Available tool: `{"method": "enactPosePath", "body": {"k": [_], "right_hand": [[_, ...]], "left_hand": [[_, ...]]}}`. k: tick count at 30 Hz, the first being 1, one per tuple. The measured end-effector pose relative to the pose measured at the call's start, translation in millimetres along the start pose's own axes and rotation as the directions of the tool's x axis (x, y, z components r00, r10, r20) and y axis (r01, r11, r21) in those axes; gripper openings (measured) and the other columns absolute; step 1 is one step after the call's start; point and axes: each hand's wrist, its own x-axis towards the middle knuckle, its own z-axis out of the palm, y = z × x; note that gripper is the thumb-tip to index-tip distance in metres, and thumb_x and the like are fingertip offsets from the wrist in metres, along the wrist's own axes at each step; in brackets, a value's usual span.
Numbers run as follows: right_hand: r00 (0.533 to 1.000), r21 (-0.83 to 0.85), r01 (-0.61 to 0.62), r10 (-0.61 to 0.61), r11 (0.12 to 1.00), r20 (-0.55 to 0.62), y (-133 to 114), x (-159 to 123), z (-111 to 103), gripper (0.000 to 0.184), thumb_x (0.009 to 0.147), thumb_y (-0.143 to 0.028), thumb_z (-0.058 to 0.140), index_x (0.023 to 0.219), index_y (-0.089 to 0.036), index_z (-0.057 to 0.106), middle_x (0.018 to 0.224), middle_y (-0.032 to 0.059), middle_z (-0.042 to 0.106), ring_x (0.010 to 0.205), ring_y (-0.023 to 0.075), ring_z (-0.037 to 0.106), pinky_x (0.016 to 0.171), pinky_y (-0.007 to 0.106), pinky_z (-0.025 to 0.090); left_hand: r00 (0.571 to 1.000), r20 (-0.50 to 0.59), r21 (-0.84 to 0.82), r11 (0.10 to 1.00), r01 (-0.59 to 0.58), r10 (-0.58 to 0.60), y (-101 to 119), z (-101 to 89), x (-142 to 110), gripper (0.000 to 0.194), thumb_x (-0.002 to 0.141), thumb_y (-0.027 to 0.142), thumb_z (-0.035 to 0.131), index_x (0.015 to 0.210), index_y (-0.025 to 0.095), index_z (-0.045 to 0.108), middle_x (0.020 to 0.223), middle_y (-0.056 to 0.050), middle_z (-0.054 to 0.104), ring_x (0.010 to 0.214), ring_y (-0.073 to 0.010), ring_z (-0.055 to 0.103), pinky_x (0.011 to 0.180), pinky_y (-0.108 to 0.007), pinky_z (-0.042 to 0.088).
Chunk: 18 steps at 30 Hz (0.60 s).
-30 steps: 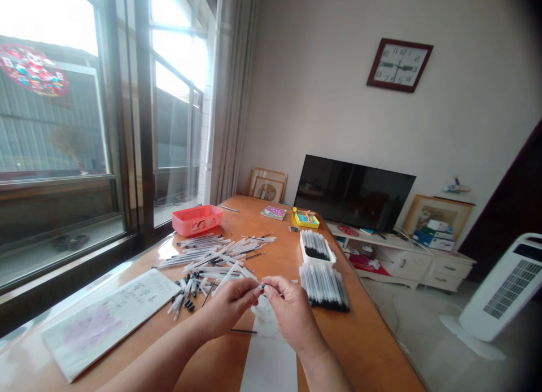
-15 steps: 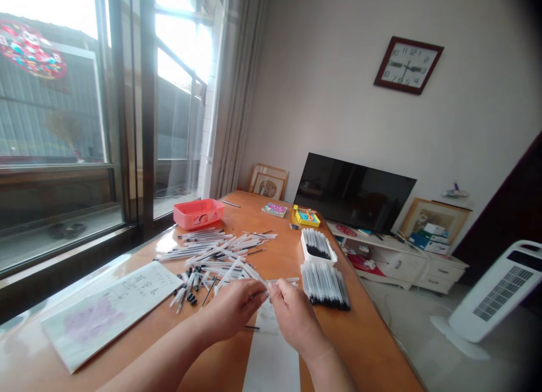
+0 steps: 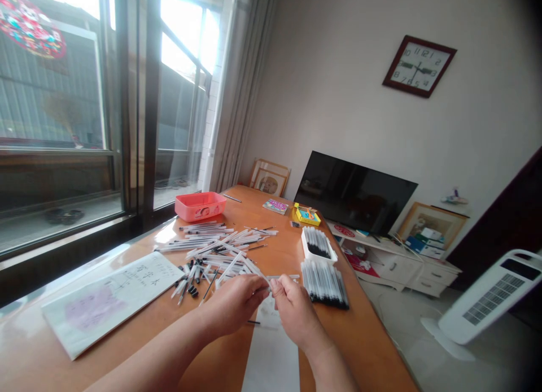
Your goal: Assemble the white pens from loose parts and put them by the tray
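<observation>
Presently, both bare hands are close together above the near part of an orange-brown wooden table [image 3: 355, 335], over a long white paper strip [image 3: 271, 361]. The left hand [image 3: 235, 303] and the right hand [image 3: 294, 310] appear pinched on the near end of a slender translucent pen barrel [image 3: 255, 268]; the fingers hide the exact contact.

Key relation: the barrel's long axis runs from the meeting fingertips forward and leftward, pointing at a loose heap of white pen barrels [image 3: 201, 245]. The left hand is nearer that heap; the right hand is nearer a neat row of black-ended translucent pens [image 3: 324, 279], lying just beyond it to the right.

A short stretch of thin black rod [image 3: 254, 323] shows beside the left hand. Left of the hands lies a pale notebook with a purple patch [image 3: 95, 316], with small black caps [image 3: 192, 291] near its far corner. A white rectangular tray [image 3: 332, 260] of pens adjoins the row's far end.

Farther off are an open pinkish-red plastic box [image 3: 201, 211], a yellow box [image 3: 309, 217] and, beyond the table, a black television [image 3: 355, 191].
</observation>
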Motion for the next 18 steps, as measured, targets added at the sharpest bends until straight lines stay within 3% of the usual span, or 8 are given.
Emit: {"method": "enactPosePath", "body": {"k": [5,12,18], "right_hand": [[0.997,0.023,-0.074,0.074,0.997,-0.003,2.3,2.1,0.2,0.052,0.103,-0.058,0.034,0.069,-0.023,0.049,0.06,-0.0012,0.053,0.059,0.0162,0.051,0.058,0.027,0.032],[1.0,0.075,-0.006,0.005,0.997,0.016,-1.3,-0.8,-4.4,0.04,0.103,-0.052,0.041,0.077,-0.023,0.049,0.066,-0.003,0.053,0.062,0.0149,0.05,0.058,0.025,0.033],[0.999,0.039,-0.045,0.045,0.998,-0.008,2.5,2.2,1.0,0.049,0.102,-0.057,0.037,0.069,-0.022,0.049,0.061,-0.001,0.054,0.061,0.0159,0.049,0.058,0.027,0.032]], "left_hand": [[1.0,0.003,0.018,1.0,0.004,-0.005,0.7,0.9,-0.5,0.025,0.101,0.033,0.045,0.083,0.021,0.058,0.083,-0.001,0.067,0.075,-0.0152,0.059,0.068,-0.025,0.039],[1.0,-0.011,0.01,1.0,0.013,-0.013,-2.0,1.9,-0.1,0.027,0.101,0.034,0.045,0.082,0.021,0.06,0.084,-0.002,0.068,0.075,-0.0156,0.059,0.068,-0.025,0.038],[1.0,-0.003,0.025,1.0,0.014,-0.014,1.8,1.6,-0.4,0.027,0.1,0.035,0.045,0.083,0.021,0.061,0.085,-0.002,0.068,0.075,-0.0164,0.059,0.068,-0.026,0.038]]}}
